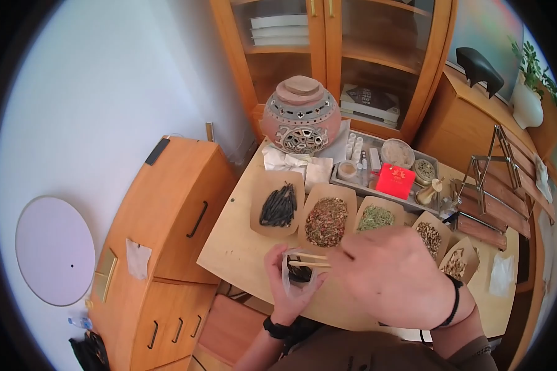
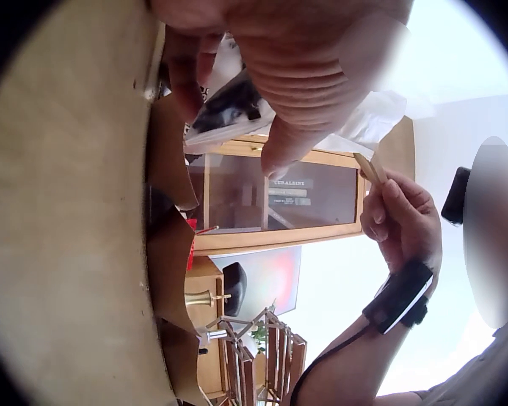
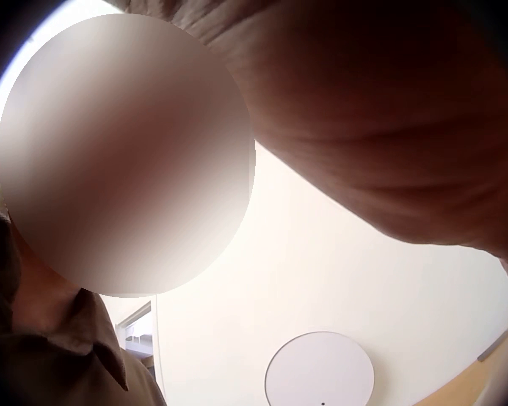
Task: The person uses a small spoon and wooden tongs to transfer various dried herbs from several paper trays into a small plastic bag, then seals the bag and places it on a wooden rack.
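Note:
My left hand (image 1: 283, 304) holds a small clear plastic bag (image 1: 285, 279) upright with its mouth spread, over the table's front edge. Dark strips (image 1: 299, 274) lie inside it. Wooden tweezers (image 1: 309, 255) are pinched in my right hand (image 1: 387, 278), and their two tips reach across the bag's mouth. From the left wrist, the bag shows against the palm, with the right hand (image 2: 398, 211) beyond it. A kraft paper tray (image 1: 257, 201) of similar dark strips (image 1: 280, 206) stands just behind the bag. The right wrist view shows mostly the right hand's underside (image 3: 381, 127).
Several more paper trays hold red-green flakes (image 1: 326, 221), green bits (image 1: 376, 217) and pale chips (image 1: 428, 238). Behind them stand a patterned clay jar (image 1: 300, 120) and a grey tray with a red packet (image 1: 395, 180). A folding wooden rack (image 1: 501, 195) is at right.

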Demonstrator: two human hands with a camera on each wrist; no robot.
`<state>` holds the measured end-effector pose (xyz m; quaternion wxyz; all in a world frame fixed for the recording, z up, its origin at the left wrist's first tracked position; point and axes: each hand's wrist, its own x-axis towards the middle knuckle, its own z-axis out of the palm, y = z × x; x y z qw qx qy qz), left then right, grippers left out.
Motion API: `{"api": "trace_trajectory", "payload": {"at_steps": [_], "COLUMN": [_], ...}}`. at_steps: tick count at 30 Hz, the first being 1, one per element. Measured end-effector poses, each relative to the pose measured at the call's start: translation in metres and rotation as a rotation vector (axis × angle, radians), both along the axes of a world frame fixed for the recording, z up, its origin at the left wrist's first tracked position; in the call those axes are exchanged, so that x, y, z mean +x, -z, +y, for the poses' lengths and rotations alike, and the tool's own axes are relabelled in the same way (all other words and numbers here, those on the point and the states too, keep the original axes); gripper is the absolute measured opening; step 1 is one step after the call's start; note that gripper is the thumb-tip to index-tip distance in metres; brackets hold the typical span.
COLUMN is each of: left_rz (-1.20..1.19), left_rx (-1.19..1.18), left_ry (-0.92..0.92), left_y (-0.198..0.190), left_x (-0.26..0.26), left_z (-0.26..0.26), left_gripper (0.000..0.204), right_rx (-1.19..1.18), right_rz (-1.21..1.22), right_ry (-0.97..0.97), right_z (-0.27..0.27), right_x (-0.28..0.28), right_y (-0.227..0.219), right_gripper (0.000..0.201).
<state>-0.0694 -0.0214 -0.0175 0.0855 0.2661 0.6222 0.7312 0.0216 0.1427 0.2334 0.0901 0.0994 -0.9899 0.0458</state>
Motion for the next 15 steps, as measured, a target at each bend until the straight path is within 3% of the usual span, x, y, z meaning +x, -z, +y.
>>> {"api": "trace_trajectory", "payload": {"at_steps": [8, 15], "left_rz": [0.1, 0.05], "left_rx": [-0.035, 0.02], "left_ry": [-0.006, 0.005], "left_y": [-0.001, -0.005], "left_x": [-0.002, -0.001], "left_z": [0.002, 0.002], "left_gripper": [0.101, 0.1], "right_rx": [-0.015, -0.059], "right_rz": [-0.012, -0.048], "right_ry": [-0.01, -0.032], "right_z": [-0.005, 0.0], "right_x": [-0.008, -0.009], "right_y": [0.035, 0.028], "right_gripper": [0.013, 0.011]}}
